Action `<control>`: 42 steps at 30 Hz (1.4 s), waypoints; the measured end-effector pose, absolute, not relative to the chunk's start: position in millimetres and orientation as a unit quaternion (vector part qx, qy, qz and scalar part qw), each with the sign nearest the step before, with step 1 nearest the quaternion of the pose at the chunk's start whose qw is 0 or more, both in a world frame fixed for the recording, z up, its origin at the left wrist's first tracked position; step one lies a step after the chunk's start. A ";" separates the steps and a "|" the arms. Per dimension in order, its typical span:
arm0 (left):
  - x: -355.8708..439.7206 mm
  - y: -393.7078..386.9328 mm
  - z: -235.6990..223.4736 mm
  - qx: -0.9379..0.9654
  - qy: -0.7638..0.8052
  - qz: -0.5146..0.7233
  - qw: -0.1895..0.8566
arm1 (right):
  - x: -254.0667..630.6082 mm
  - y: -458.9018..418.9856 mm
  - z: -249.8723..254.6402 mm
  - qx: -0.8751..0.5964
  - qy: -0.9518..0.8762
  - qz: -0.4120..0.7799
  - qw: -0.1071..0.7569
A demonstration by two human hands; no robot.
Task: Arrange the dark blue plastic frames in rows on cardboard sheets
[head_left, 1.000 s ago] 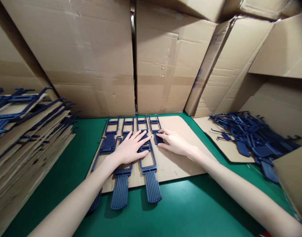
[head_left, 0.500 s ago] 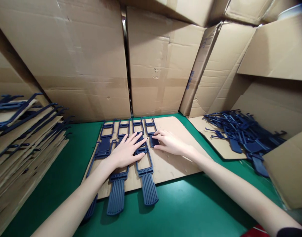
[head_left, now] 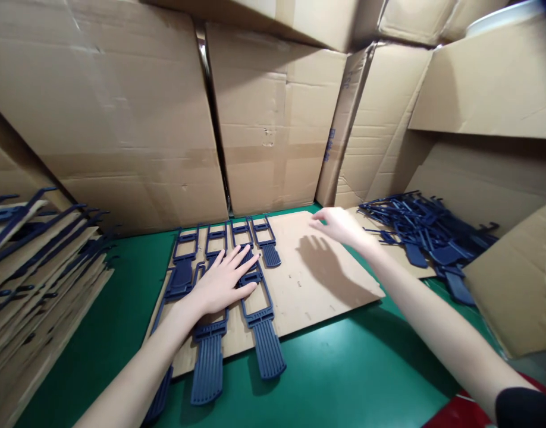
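Observation:
My left hand [head_left: 223,280] lies flat with fingers spread over dark blue plastic frames, pressing on the middle ones. One frame with a long ribbed paddle [head_left: 268,351] reaches past the board's front edge; another ribbed paddle [head_left: 207,370] lies left of it. At the back of the cardboard sheet [head_left: 317,285], a smaller blue frame with a short ribbed end [head_left: 272,255] rests just right of my left fingertips. My right hand [head_left: 339,227] is raised over the sheet's back right part, fingers loosely bent and apart, holding nothing I can see. Its shadow falls on the cardboard.
A tangled pile of blue plastic frames [head_left: 427,232] lies at the right on another cardboard piece. Stacked cardboard layers with blue parts between them [head_left: 41,297] rise at the left. Large cardboard boxes [head_left: 264,119] wall off the back of the green table [head_left: 330,362].
My right hand has let go of the short-ended frame at the back and lifted away to the right. My left hand stays on the frames. The view has shifted a little.

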State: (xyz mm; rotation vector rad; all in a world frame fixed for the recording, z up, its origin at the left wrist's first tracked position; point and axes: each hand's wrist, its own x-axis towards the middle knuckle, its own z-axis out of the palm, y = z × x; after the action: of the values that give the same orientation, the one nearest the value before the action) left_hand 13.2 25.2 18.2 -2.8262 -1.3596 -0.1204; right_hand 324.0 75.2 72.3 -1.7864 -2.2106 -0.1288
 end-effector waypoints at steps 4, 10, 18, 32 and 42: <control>12.5 27.2 17.2 -0.903 -0.429 -0.039 0.002 | 387.8 84.7 87.3 -0.785 -0.617 -0.055 0.026; 14.5 25.5 18.9 -0.897 -0.441 -0.034 -0.004 | 447.3 99.5 62.2 -0.839 -0.544 -0.009 -0.019; 15.1 25.1 20.7 -0.897 -0.442 -0.030 0.006 | 461.0 111.8 44.7 -0.851 -0.518 -0.031 0.080; 16.5 23.4 20.1 -0.891 -0.453 -0.024 0.012 | 424.8 102.8 97.4 -0.394 -0.501 -0.038 0.770; 16.4 22.2 22.1 -0.893 -0.449 -0.024 0.002 | 341.5 58.9 112.0 -0.386 -0.599 0.332 0.618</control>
State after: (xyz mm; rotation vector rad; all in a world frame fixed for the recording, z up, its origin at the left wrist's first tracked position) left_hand 16.4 22.2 22.1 -2.8028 -1.4094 -0.0747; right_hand 341.5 58.9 112.0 -0.8880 -1.3792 0.7639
